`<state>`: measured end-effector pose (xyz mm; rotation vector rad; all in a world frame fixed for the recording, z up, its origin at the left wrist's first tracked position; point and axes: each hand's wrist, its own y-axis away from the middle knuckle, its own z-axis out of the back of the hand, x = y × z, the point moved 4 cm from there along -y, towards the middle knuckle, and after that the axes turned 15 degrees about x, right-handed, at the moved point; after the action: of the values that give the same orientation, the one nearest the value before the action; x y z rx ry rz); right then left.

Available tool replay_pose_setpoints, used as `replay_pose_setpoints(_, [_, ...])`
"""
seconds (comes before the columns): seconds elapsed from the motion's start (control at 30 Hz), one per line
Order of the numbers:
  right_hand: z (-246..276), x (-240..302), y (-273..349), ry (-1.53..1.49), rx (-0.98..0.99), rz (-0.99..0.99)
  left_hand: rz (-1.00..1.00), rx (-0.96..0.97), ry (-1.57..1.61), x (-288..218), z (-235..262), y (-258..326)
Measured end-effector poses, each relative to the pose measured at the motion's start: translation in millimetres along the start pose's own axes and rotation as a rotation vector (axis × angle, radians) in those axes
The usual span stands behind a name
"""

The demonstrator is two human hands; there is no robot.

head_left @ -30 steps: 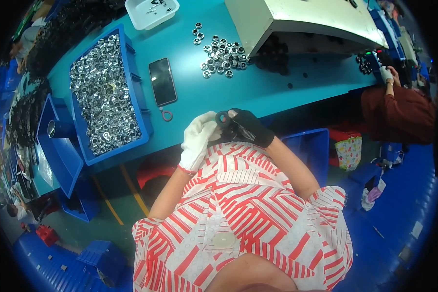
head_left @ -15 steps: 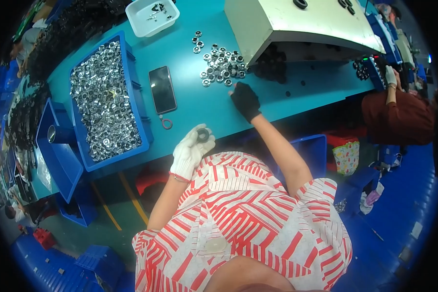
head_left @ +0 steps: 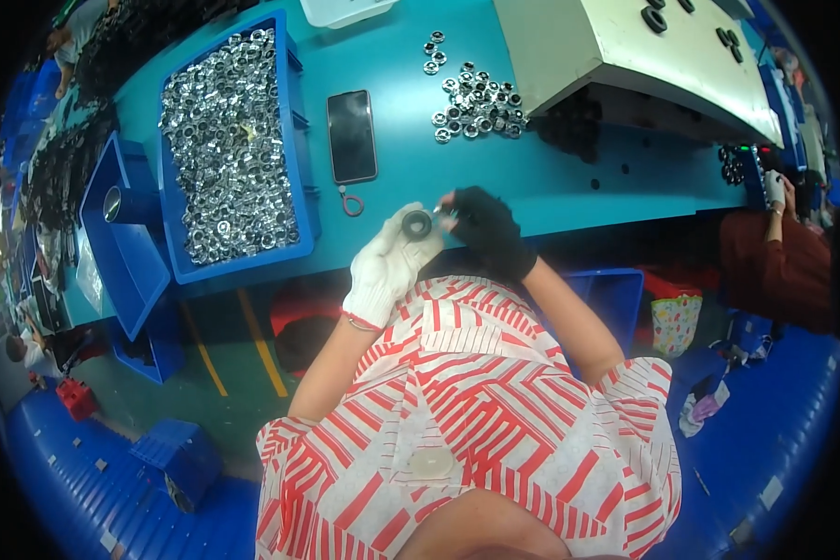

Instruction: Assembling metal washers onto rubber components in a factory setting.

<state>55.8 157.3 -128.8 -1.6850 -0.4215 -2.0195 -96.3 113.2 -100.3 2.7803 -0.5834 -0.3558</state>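
Observation:
My left hand (head_left: 387, 266), in a white glove, holds a black ring (head_left: 416, 224) with its round opening facing up. Close to the ring's right side is my right hand (head_left: 485, 229), in a black glove with bare fingertips. Its thumb and finger are pinched together on something small with a bright glint, too blurred to name. Beyond both hands, a loose cluster of shiny metal rings with dark centres (head_left: 481, 105) lies on the teal table (head_left: 401, 140).
A blue bin (head_left: 305, 187) full of shiny metal rings stands left, beside an emptier blue bin (head_left: 145, 280). A phone (head_left: 353, 138) with a red loop lies between bin and cluster. A cream metal housing (head_left: 625, 47) stands back right, black rings on top. A co-worker's sleeve (head_left: 765, 252) shows far right.
My right hand has left the edge of the metal ring cluster and come down and left to the black ring in my left hand. The view has shifted, moving the table contents right and up.

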Motion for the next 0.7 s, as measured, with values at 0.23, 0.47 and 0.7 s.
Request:
replay_pose_setpoints(0.23, [-5, 24, 16, 0.431, -0.033, 0.027, 0.041, 0.028, -0.057, 19, 6, -8])
replay_pose_setpoints(0.47, [-1, 19, 26, 0.394, -0.052, 0.033, 0.070, 0.037, -0.221, 30, 16, -14])
replay_pose_setpoints(0.7, [-6, 15, 31, 0.584, 0.059, 0.133, 0.140, -0.091, -0.785, 33, 14, -15])
